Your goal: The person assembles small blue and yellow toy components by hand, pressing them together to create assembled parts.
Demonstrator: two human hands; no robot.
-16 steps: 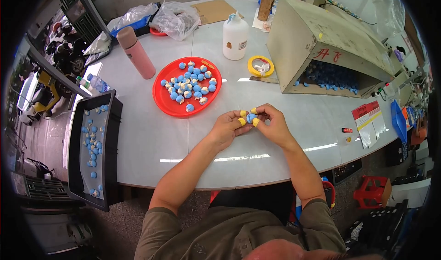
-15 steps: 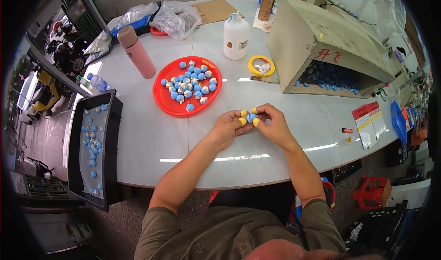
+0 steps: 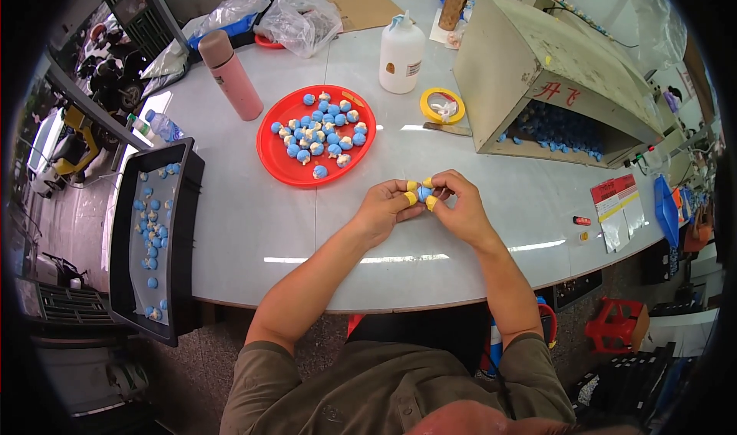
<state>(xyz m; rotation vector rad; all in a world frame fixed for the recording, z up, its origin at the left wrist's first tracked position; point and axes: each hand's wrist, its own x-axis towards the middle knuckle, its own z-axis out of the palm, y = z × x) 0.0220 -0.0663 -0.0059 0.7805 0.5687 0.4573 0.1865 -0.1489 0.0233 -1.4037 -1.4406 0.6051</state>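
Between my fingertips, over the table's front part, is a small blue ball-shaped piece (image 3: pixel 424 195). My left hand (image 3: pixel 386 208) pinches it from the left, and my right hand (image 3: pixel 459 208) grips its other side. Yellow covers wrap the thumb and a fingertip of each hand. Part of the piece is hidden by the fingers. Beyond my left hand stands a round red plate (image 3: pixel 276 166) with many blue and cream ball-shaped pieces (image 3: pixel 319 132) on it.
At the left edge is a black tray (image 3: pixel 184 258) with similar pieces. Farther back stand a pink flask (image 3: pixel 234 82), a white bottle (image 3: pixel 401 59) and a yellow tape roll (image 3: pixel 443 106) beside a knife (image 3: pixel 447 129). An open-fronted box (image 3: pixel 530 59) holds blue pieces at the right.
Both hands stay together at nearly the same spot, their fingers shifted slightly around the blue piece. The whole view has tilted a little.
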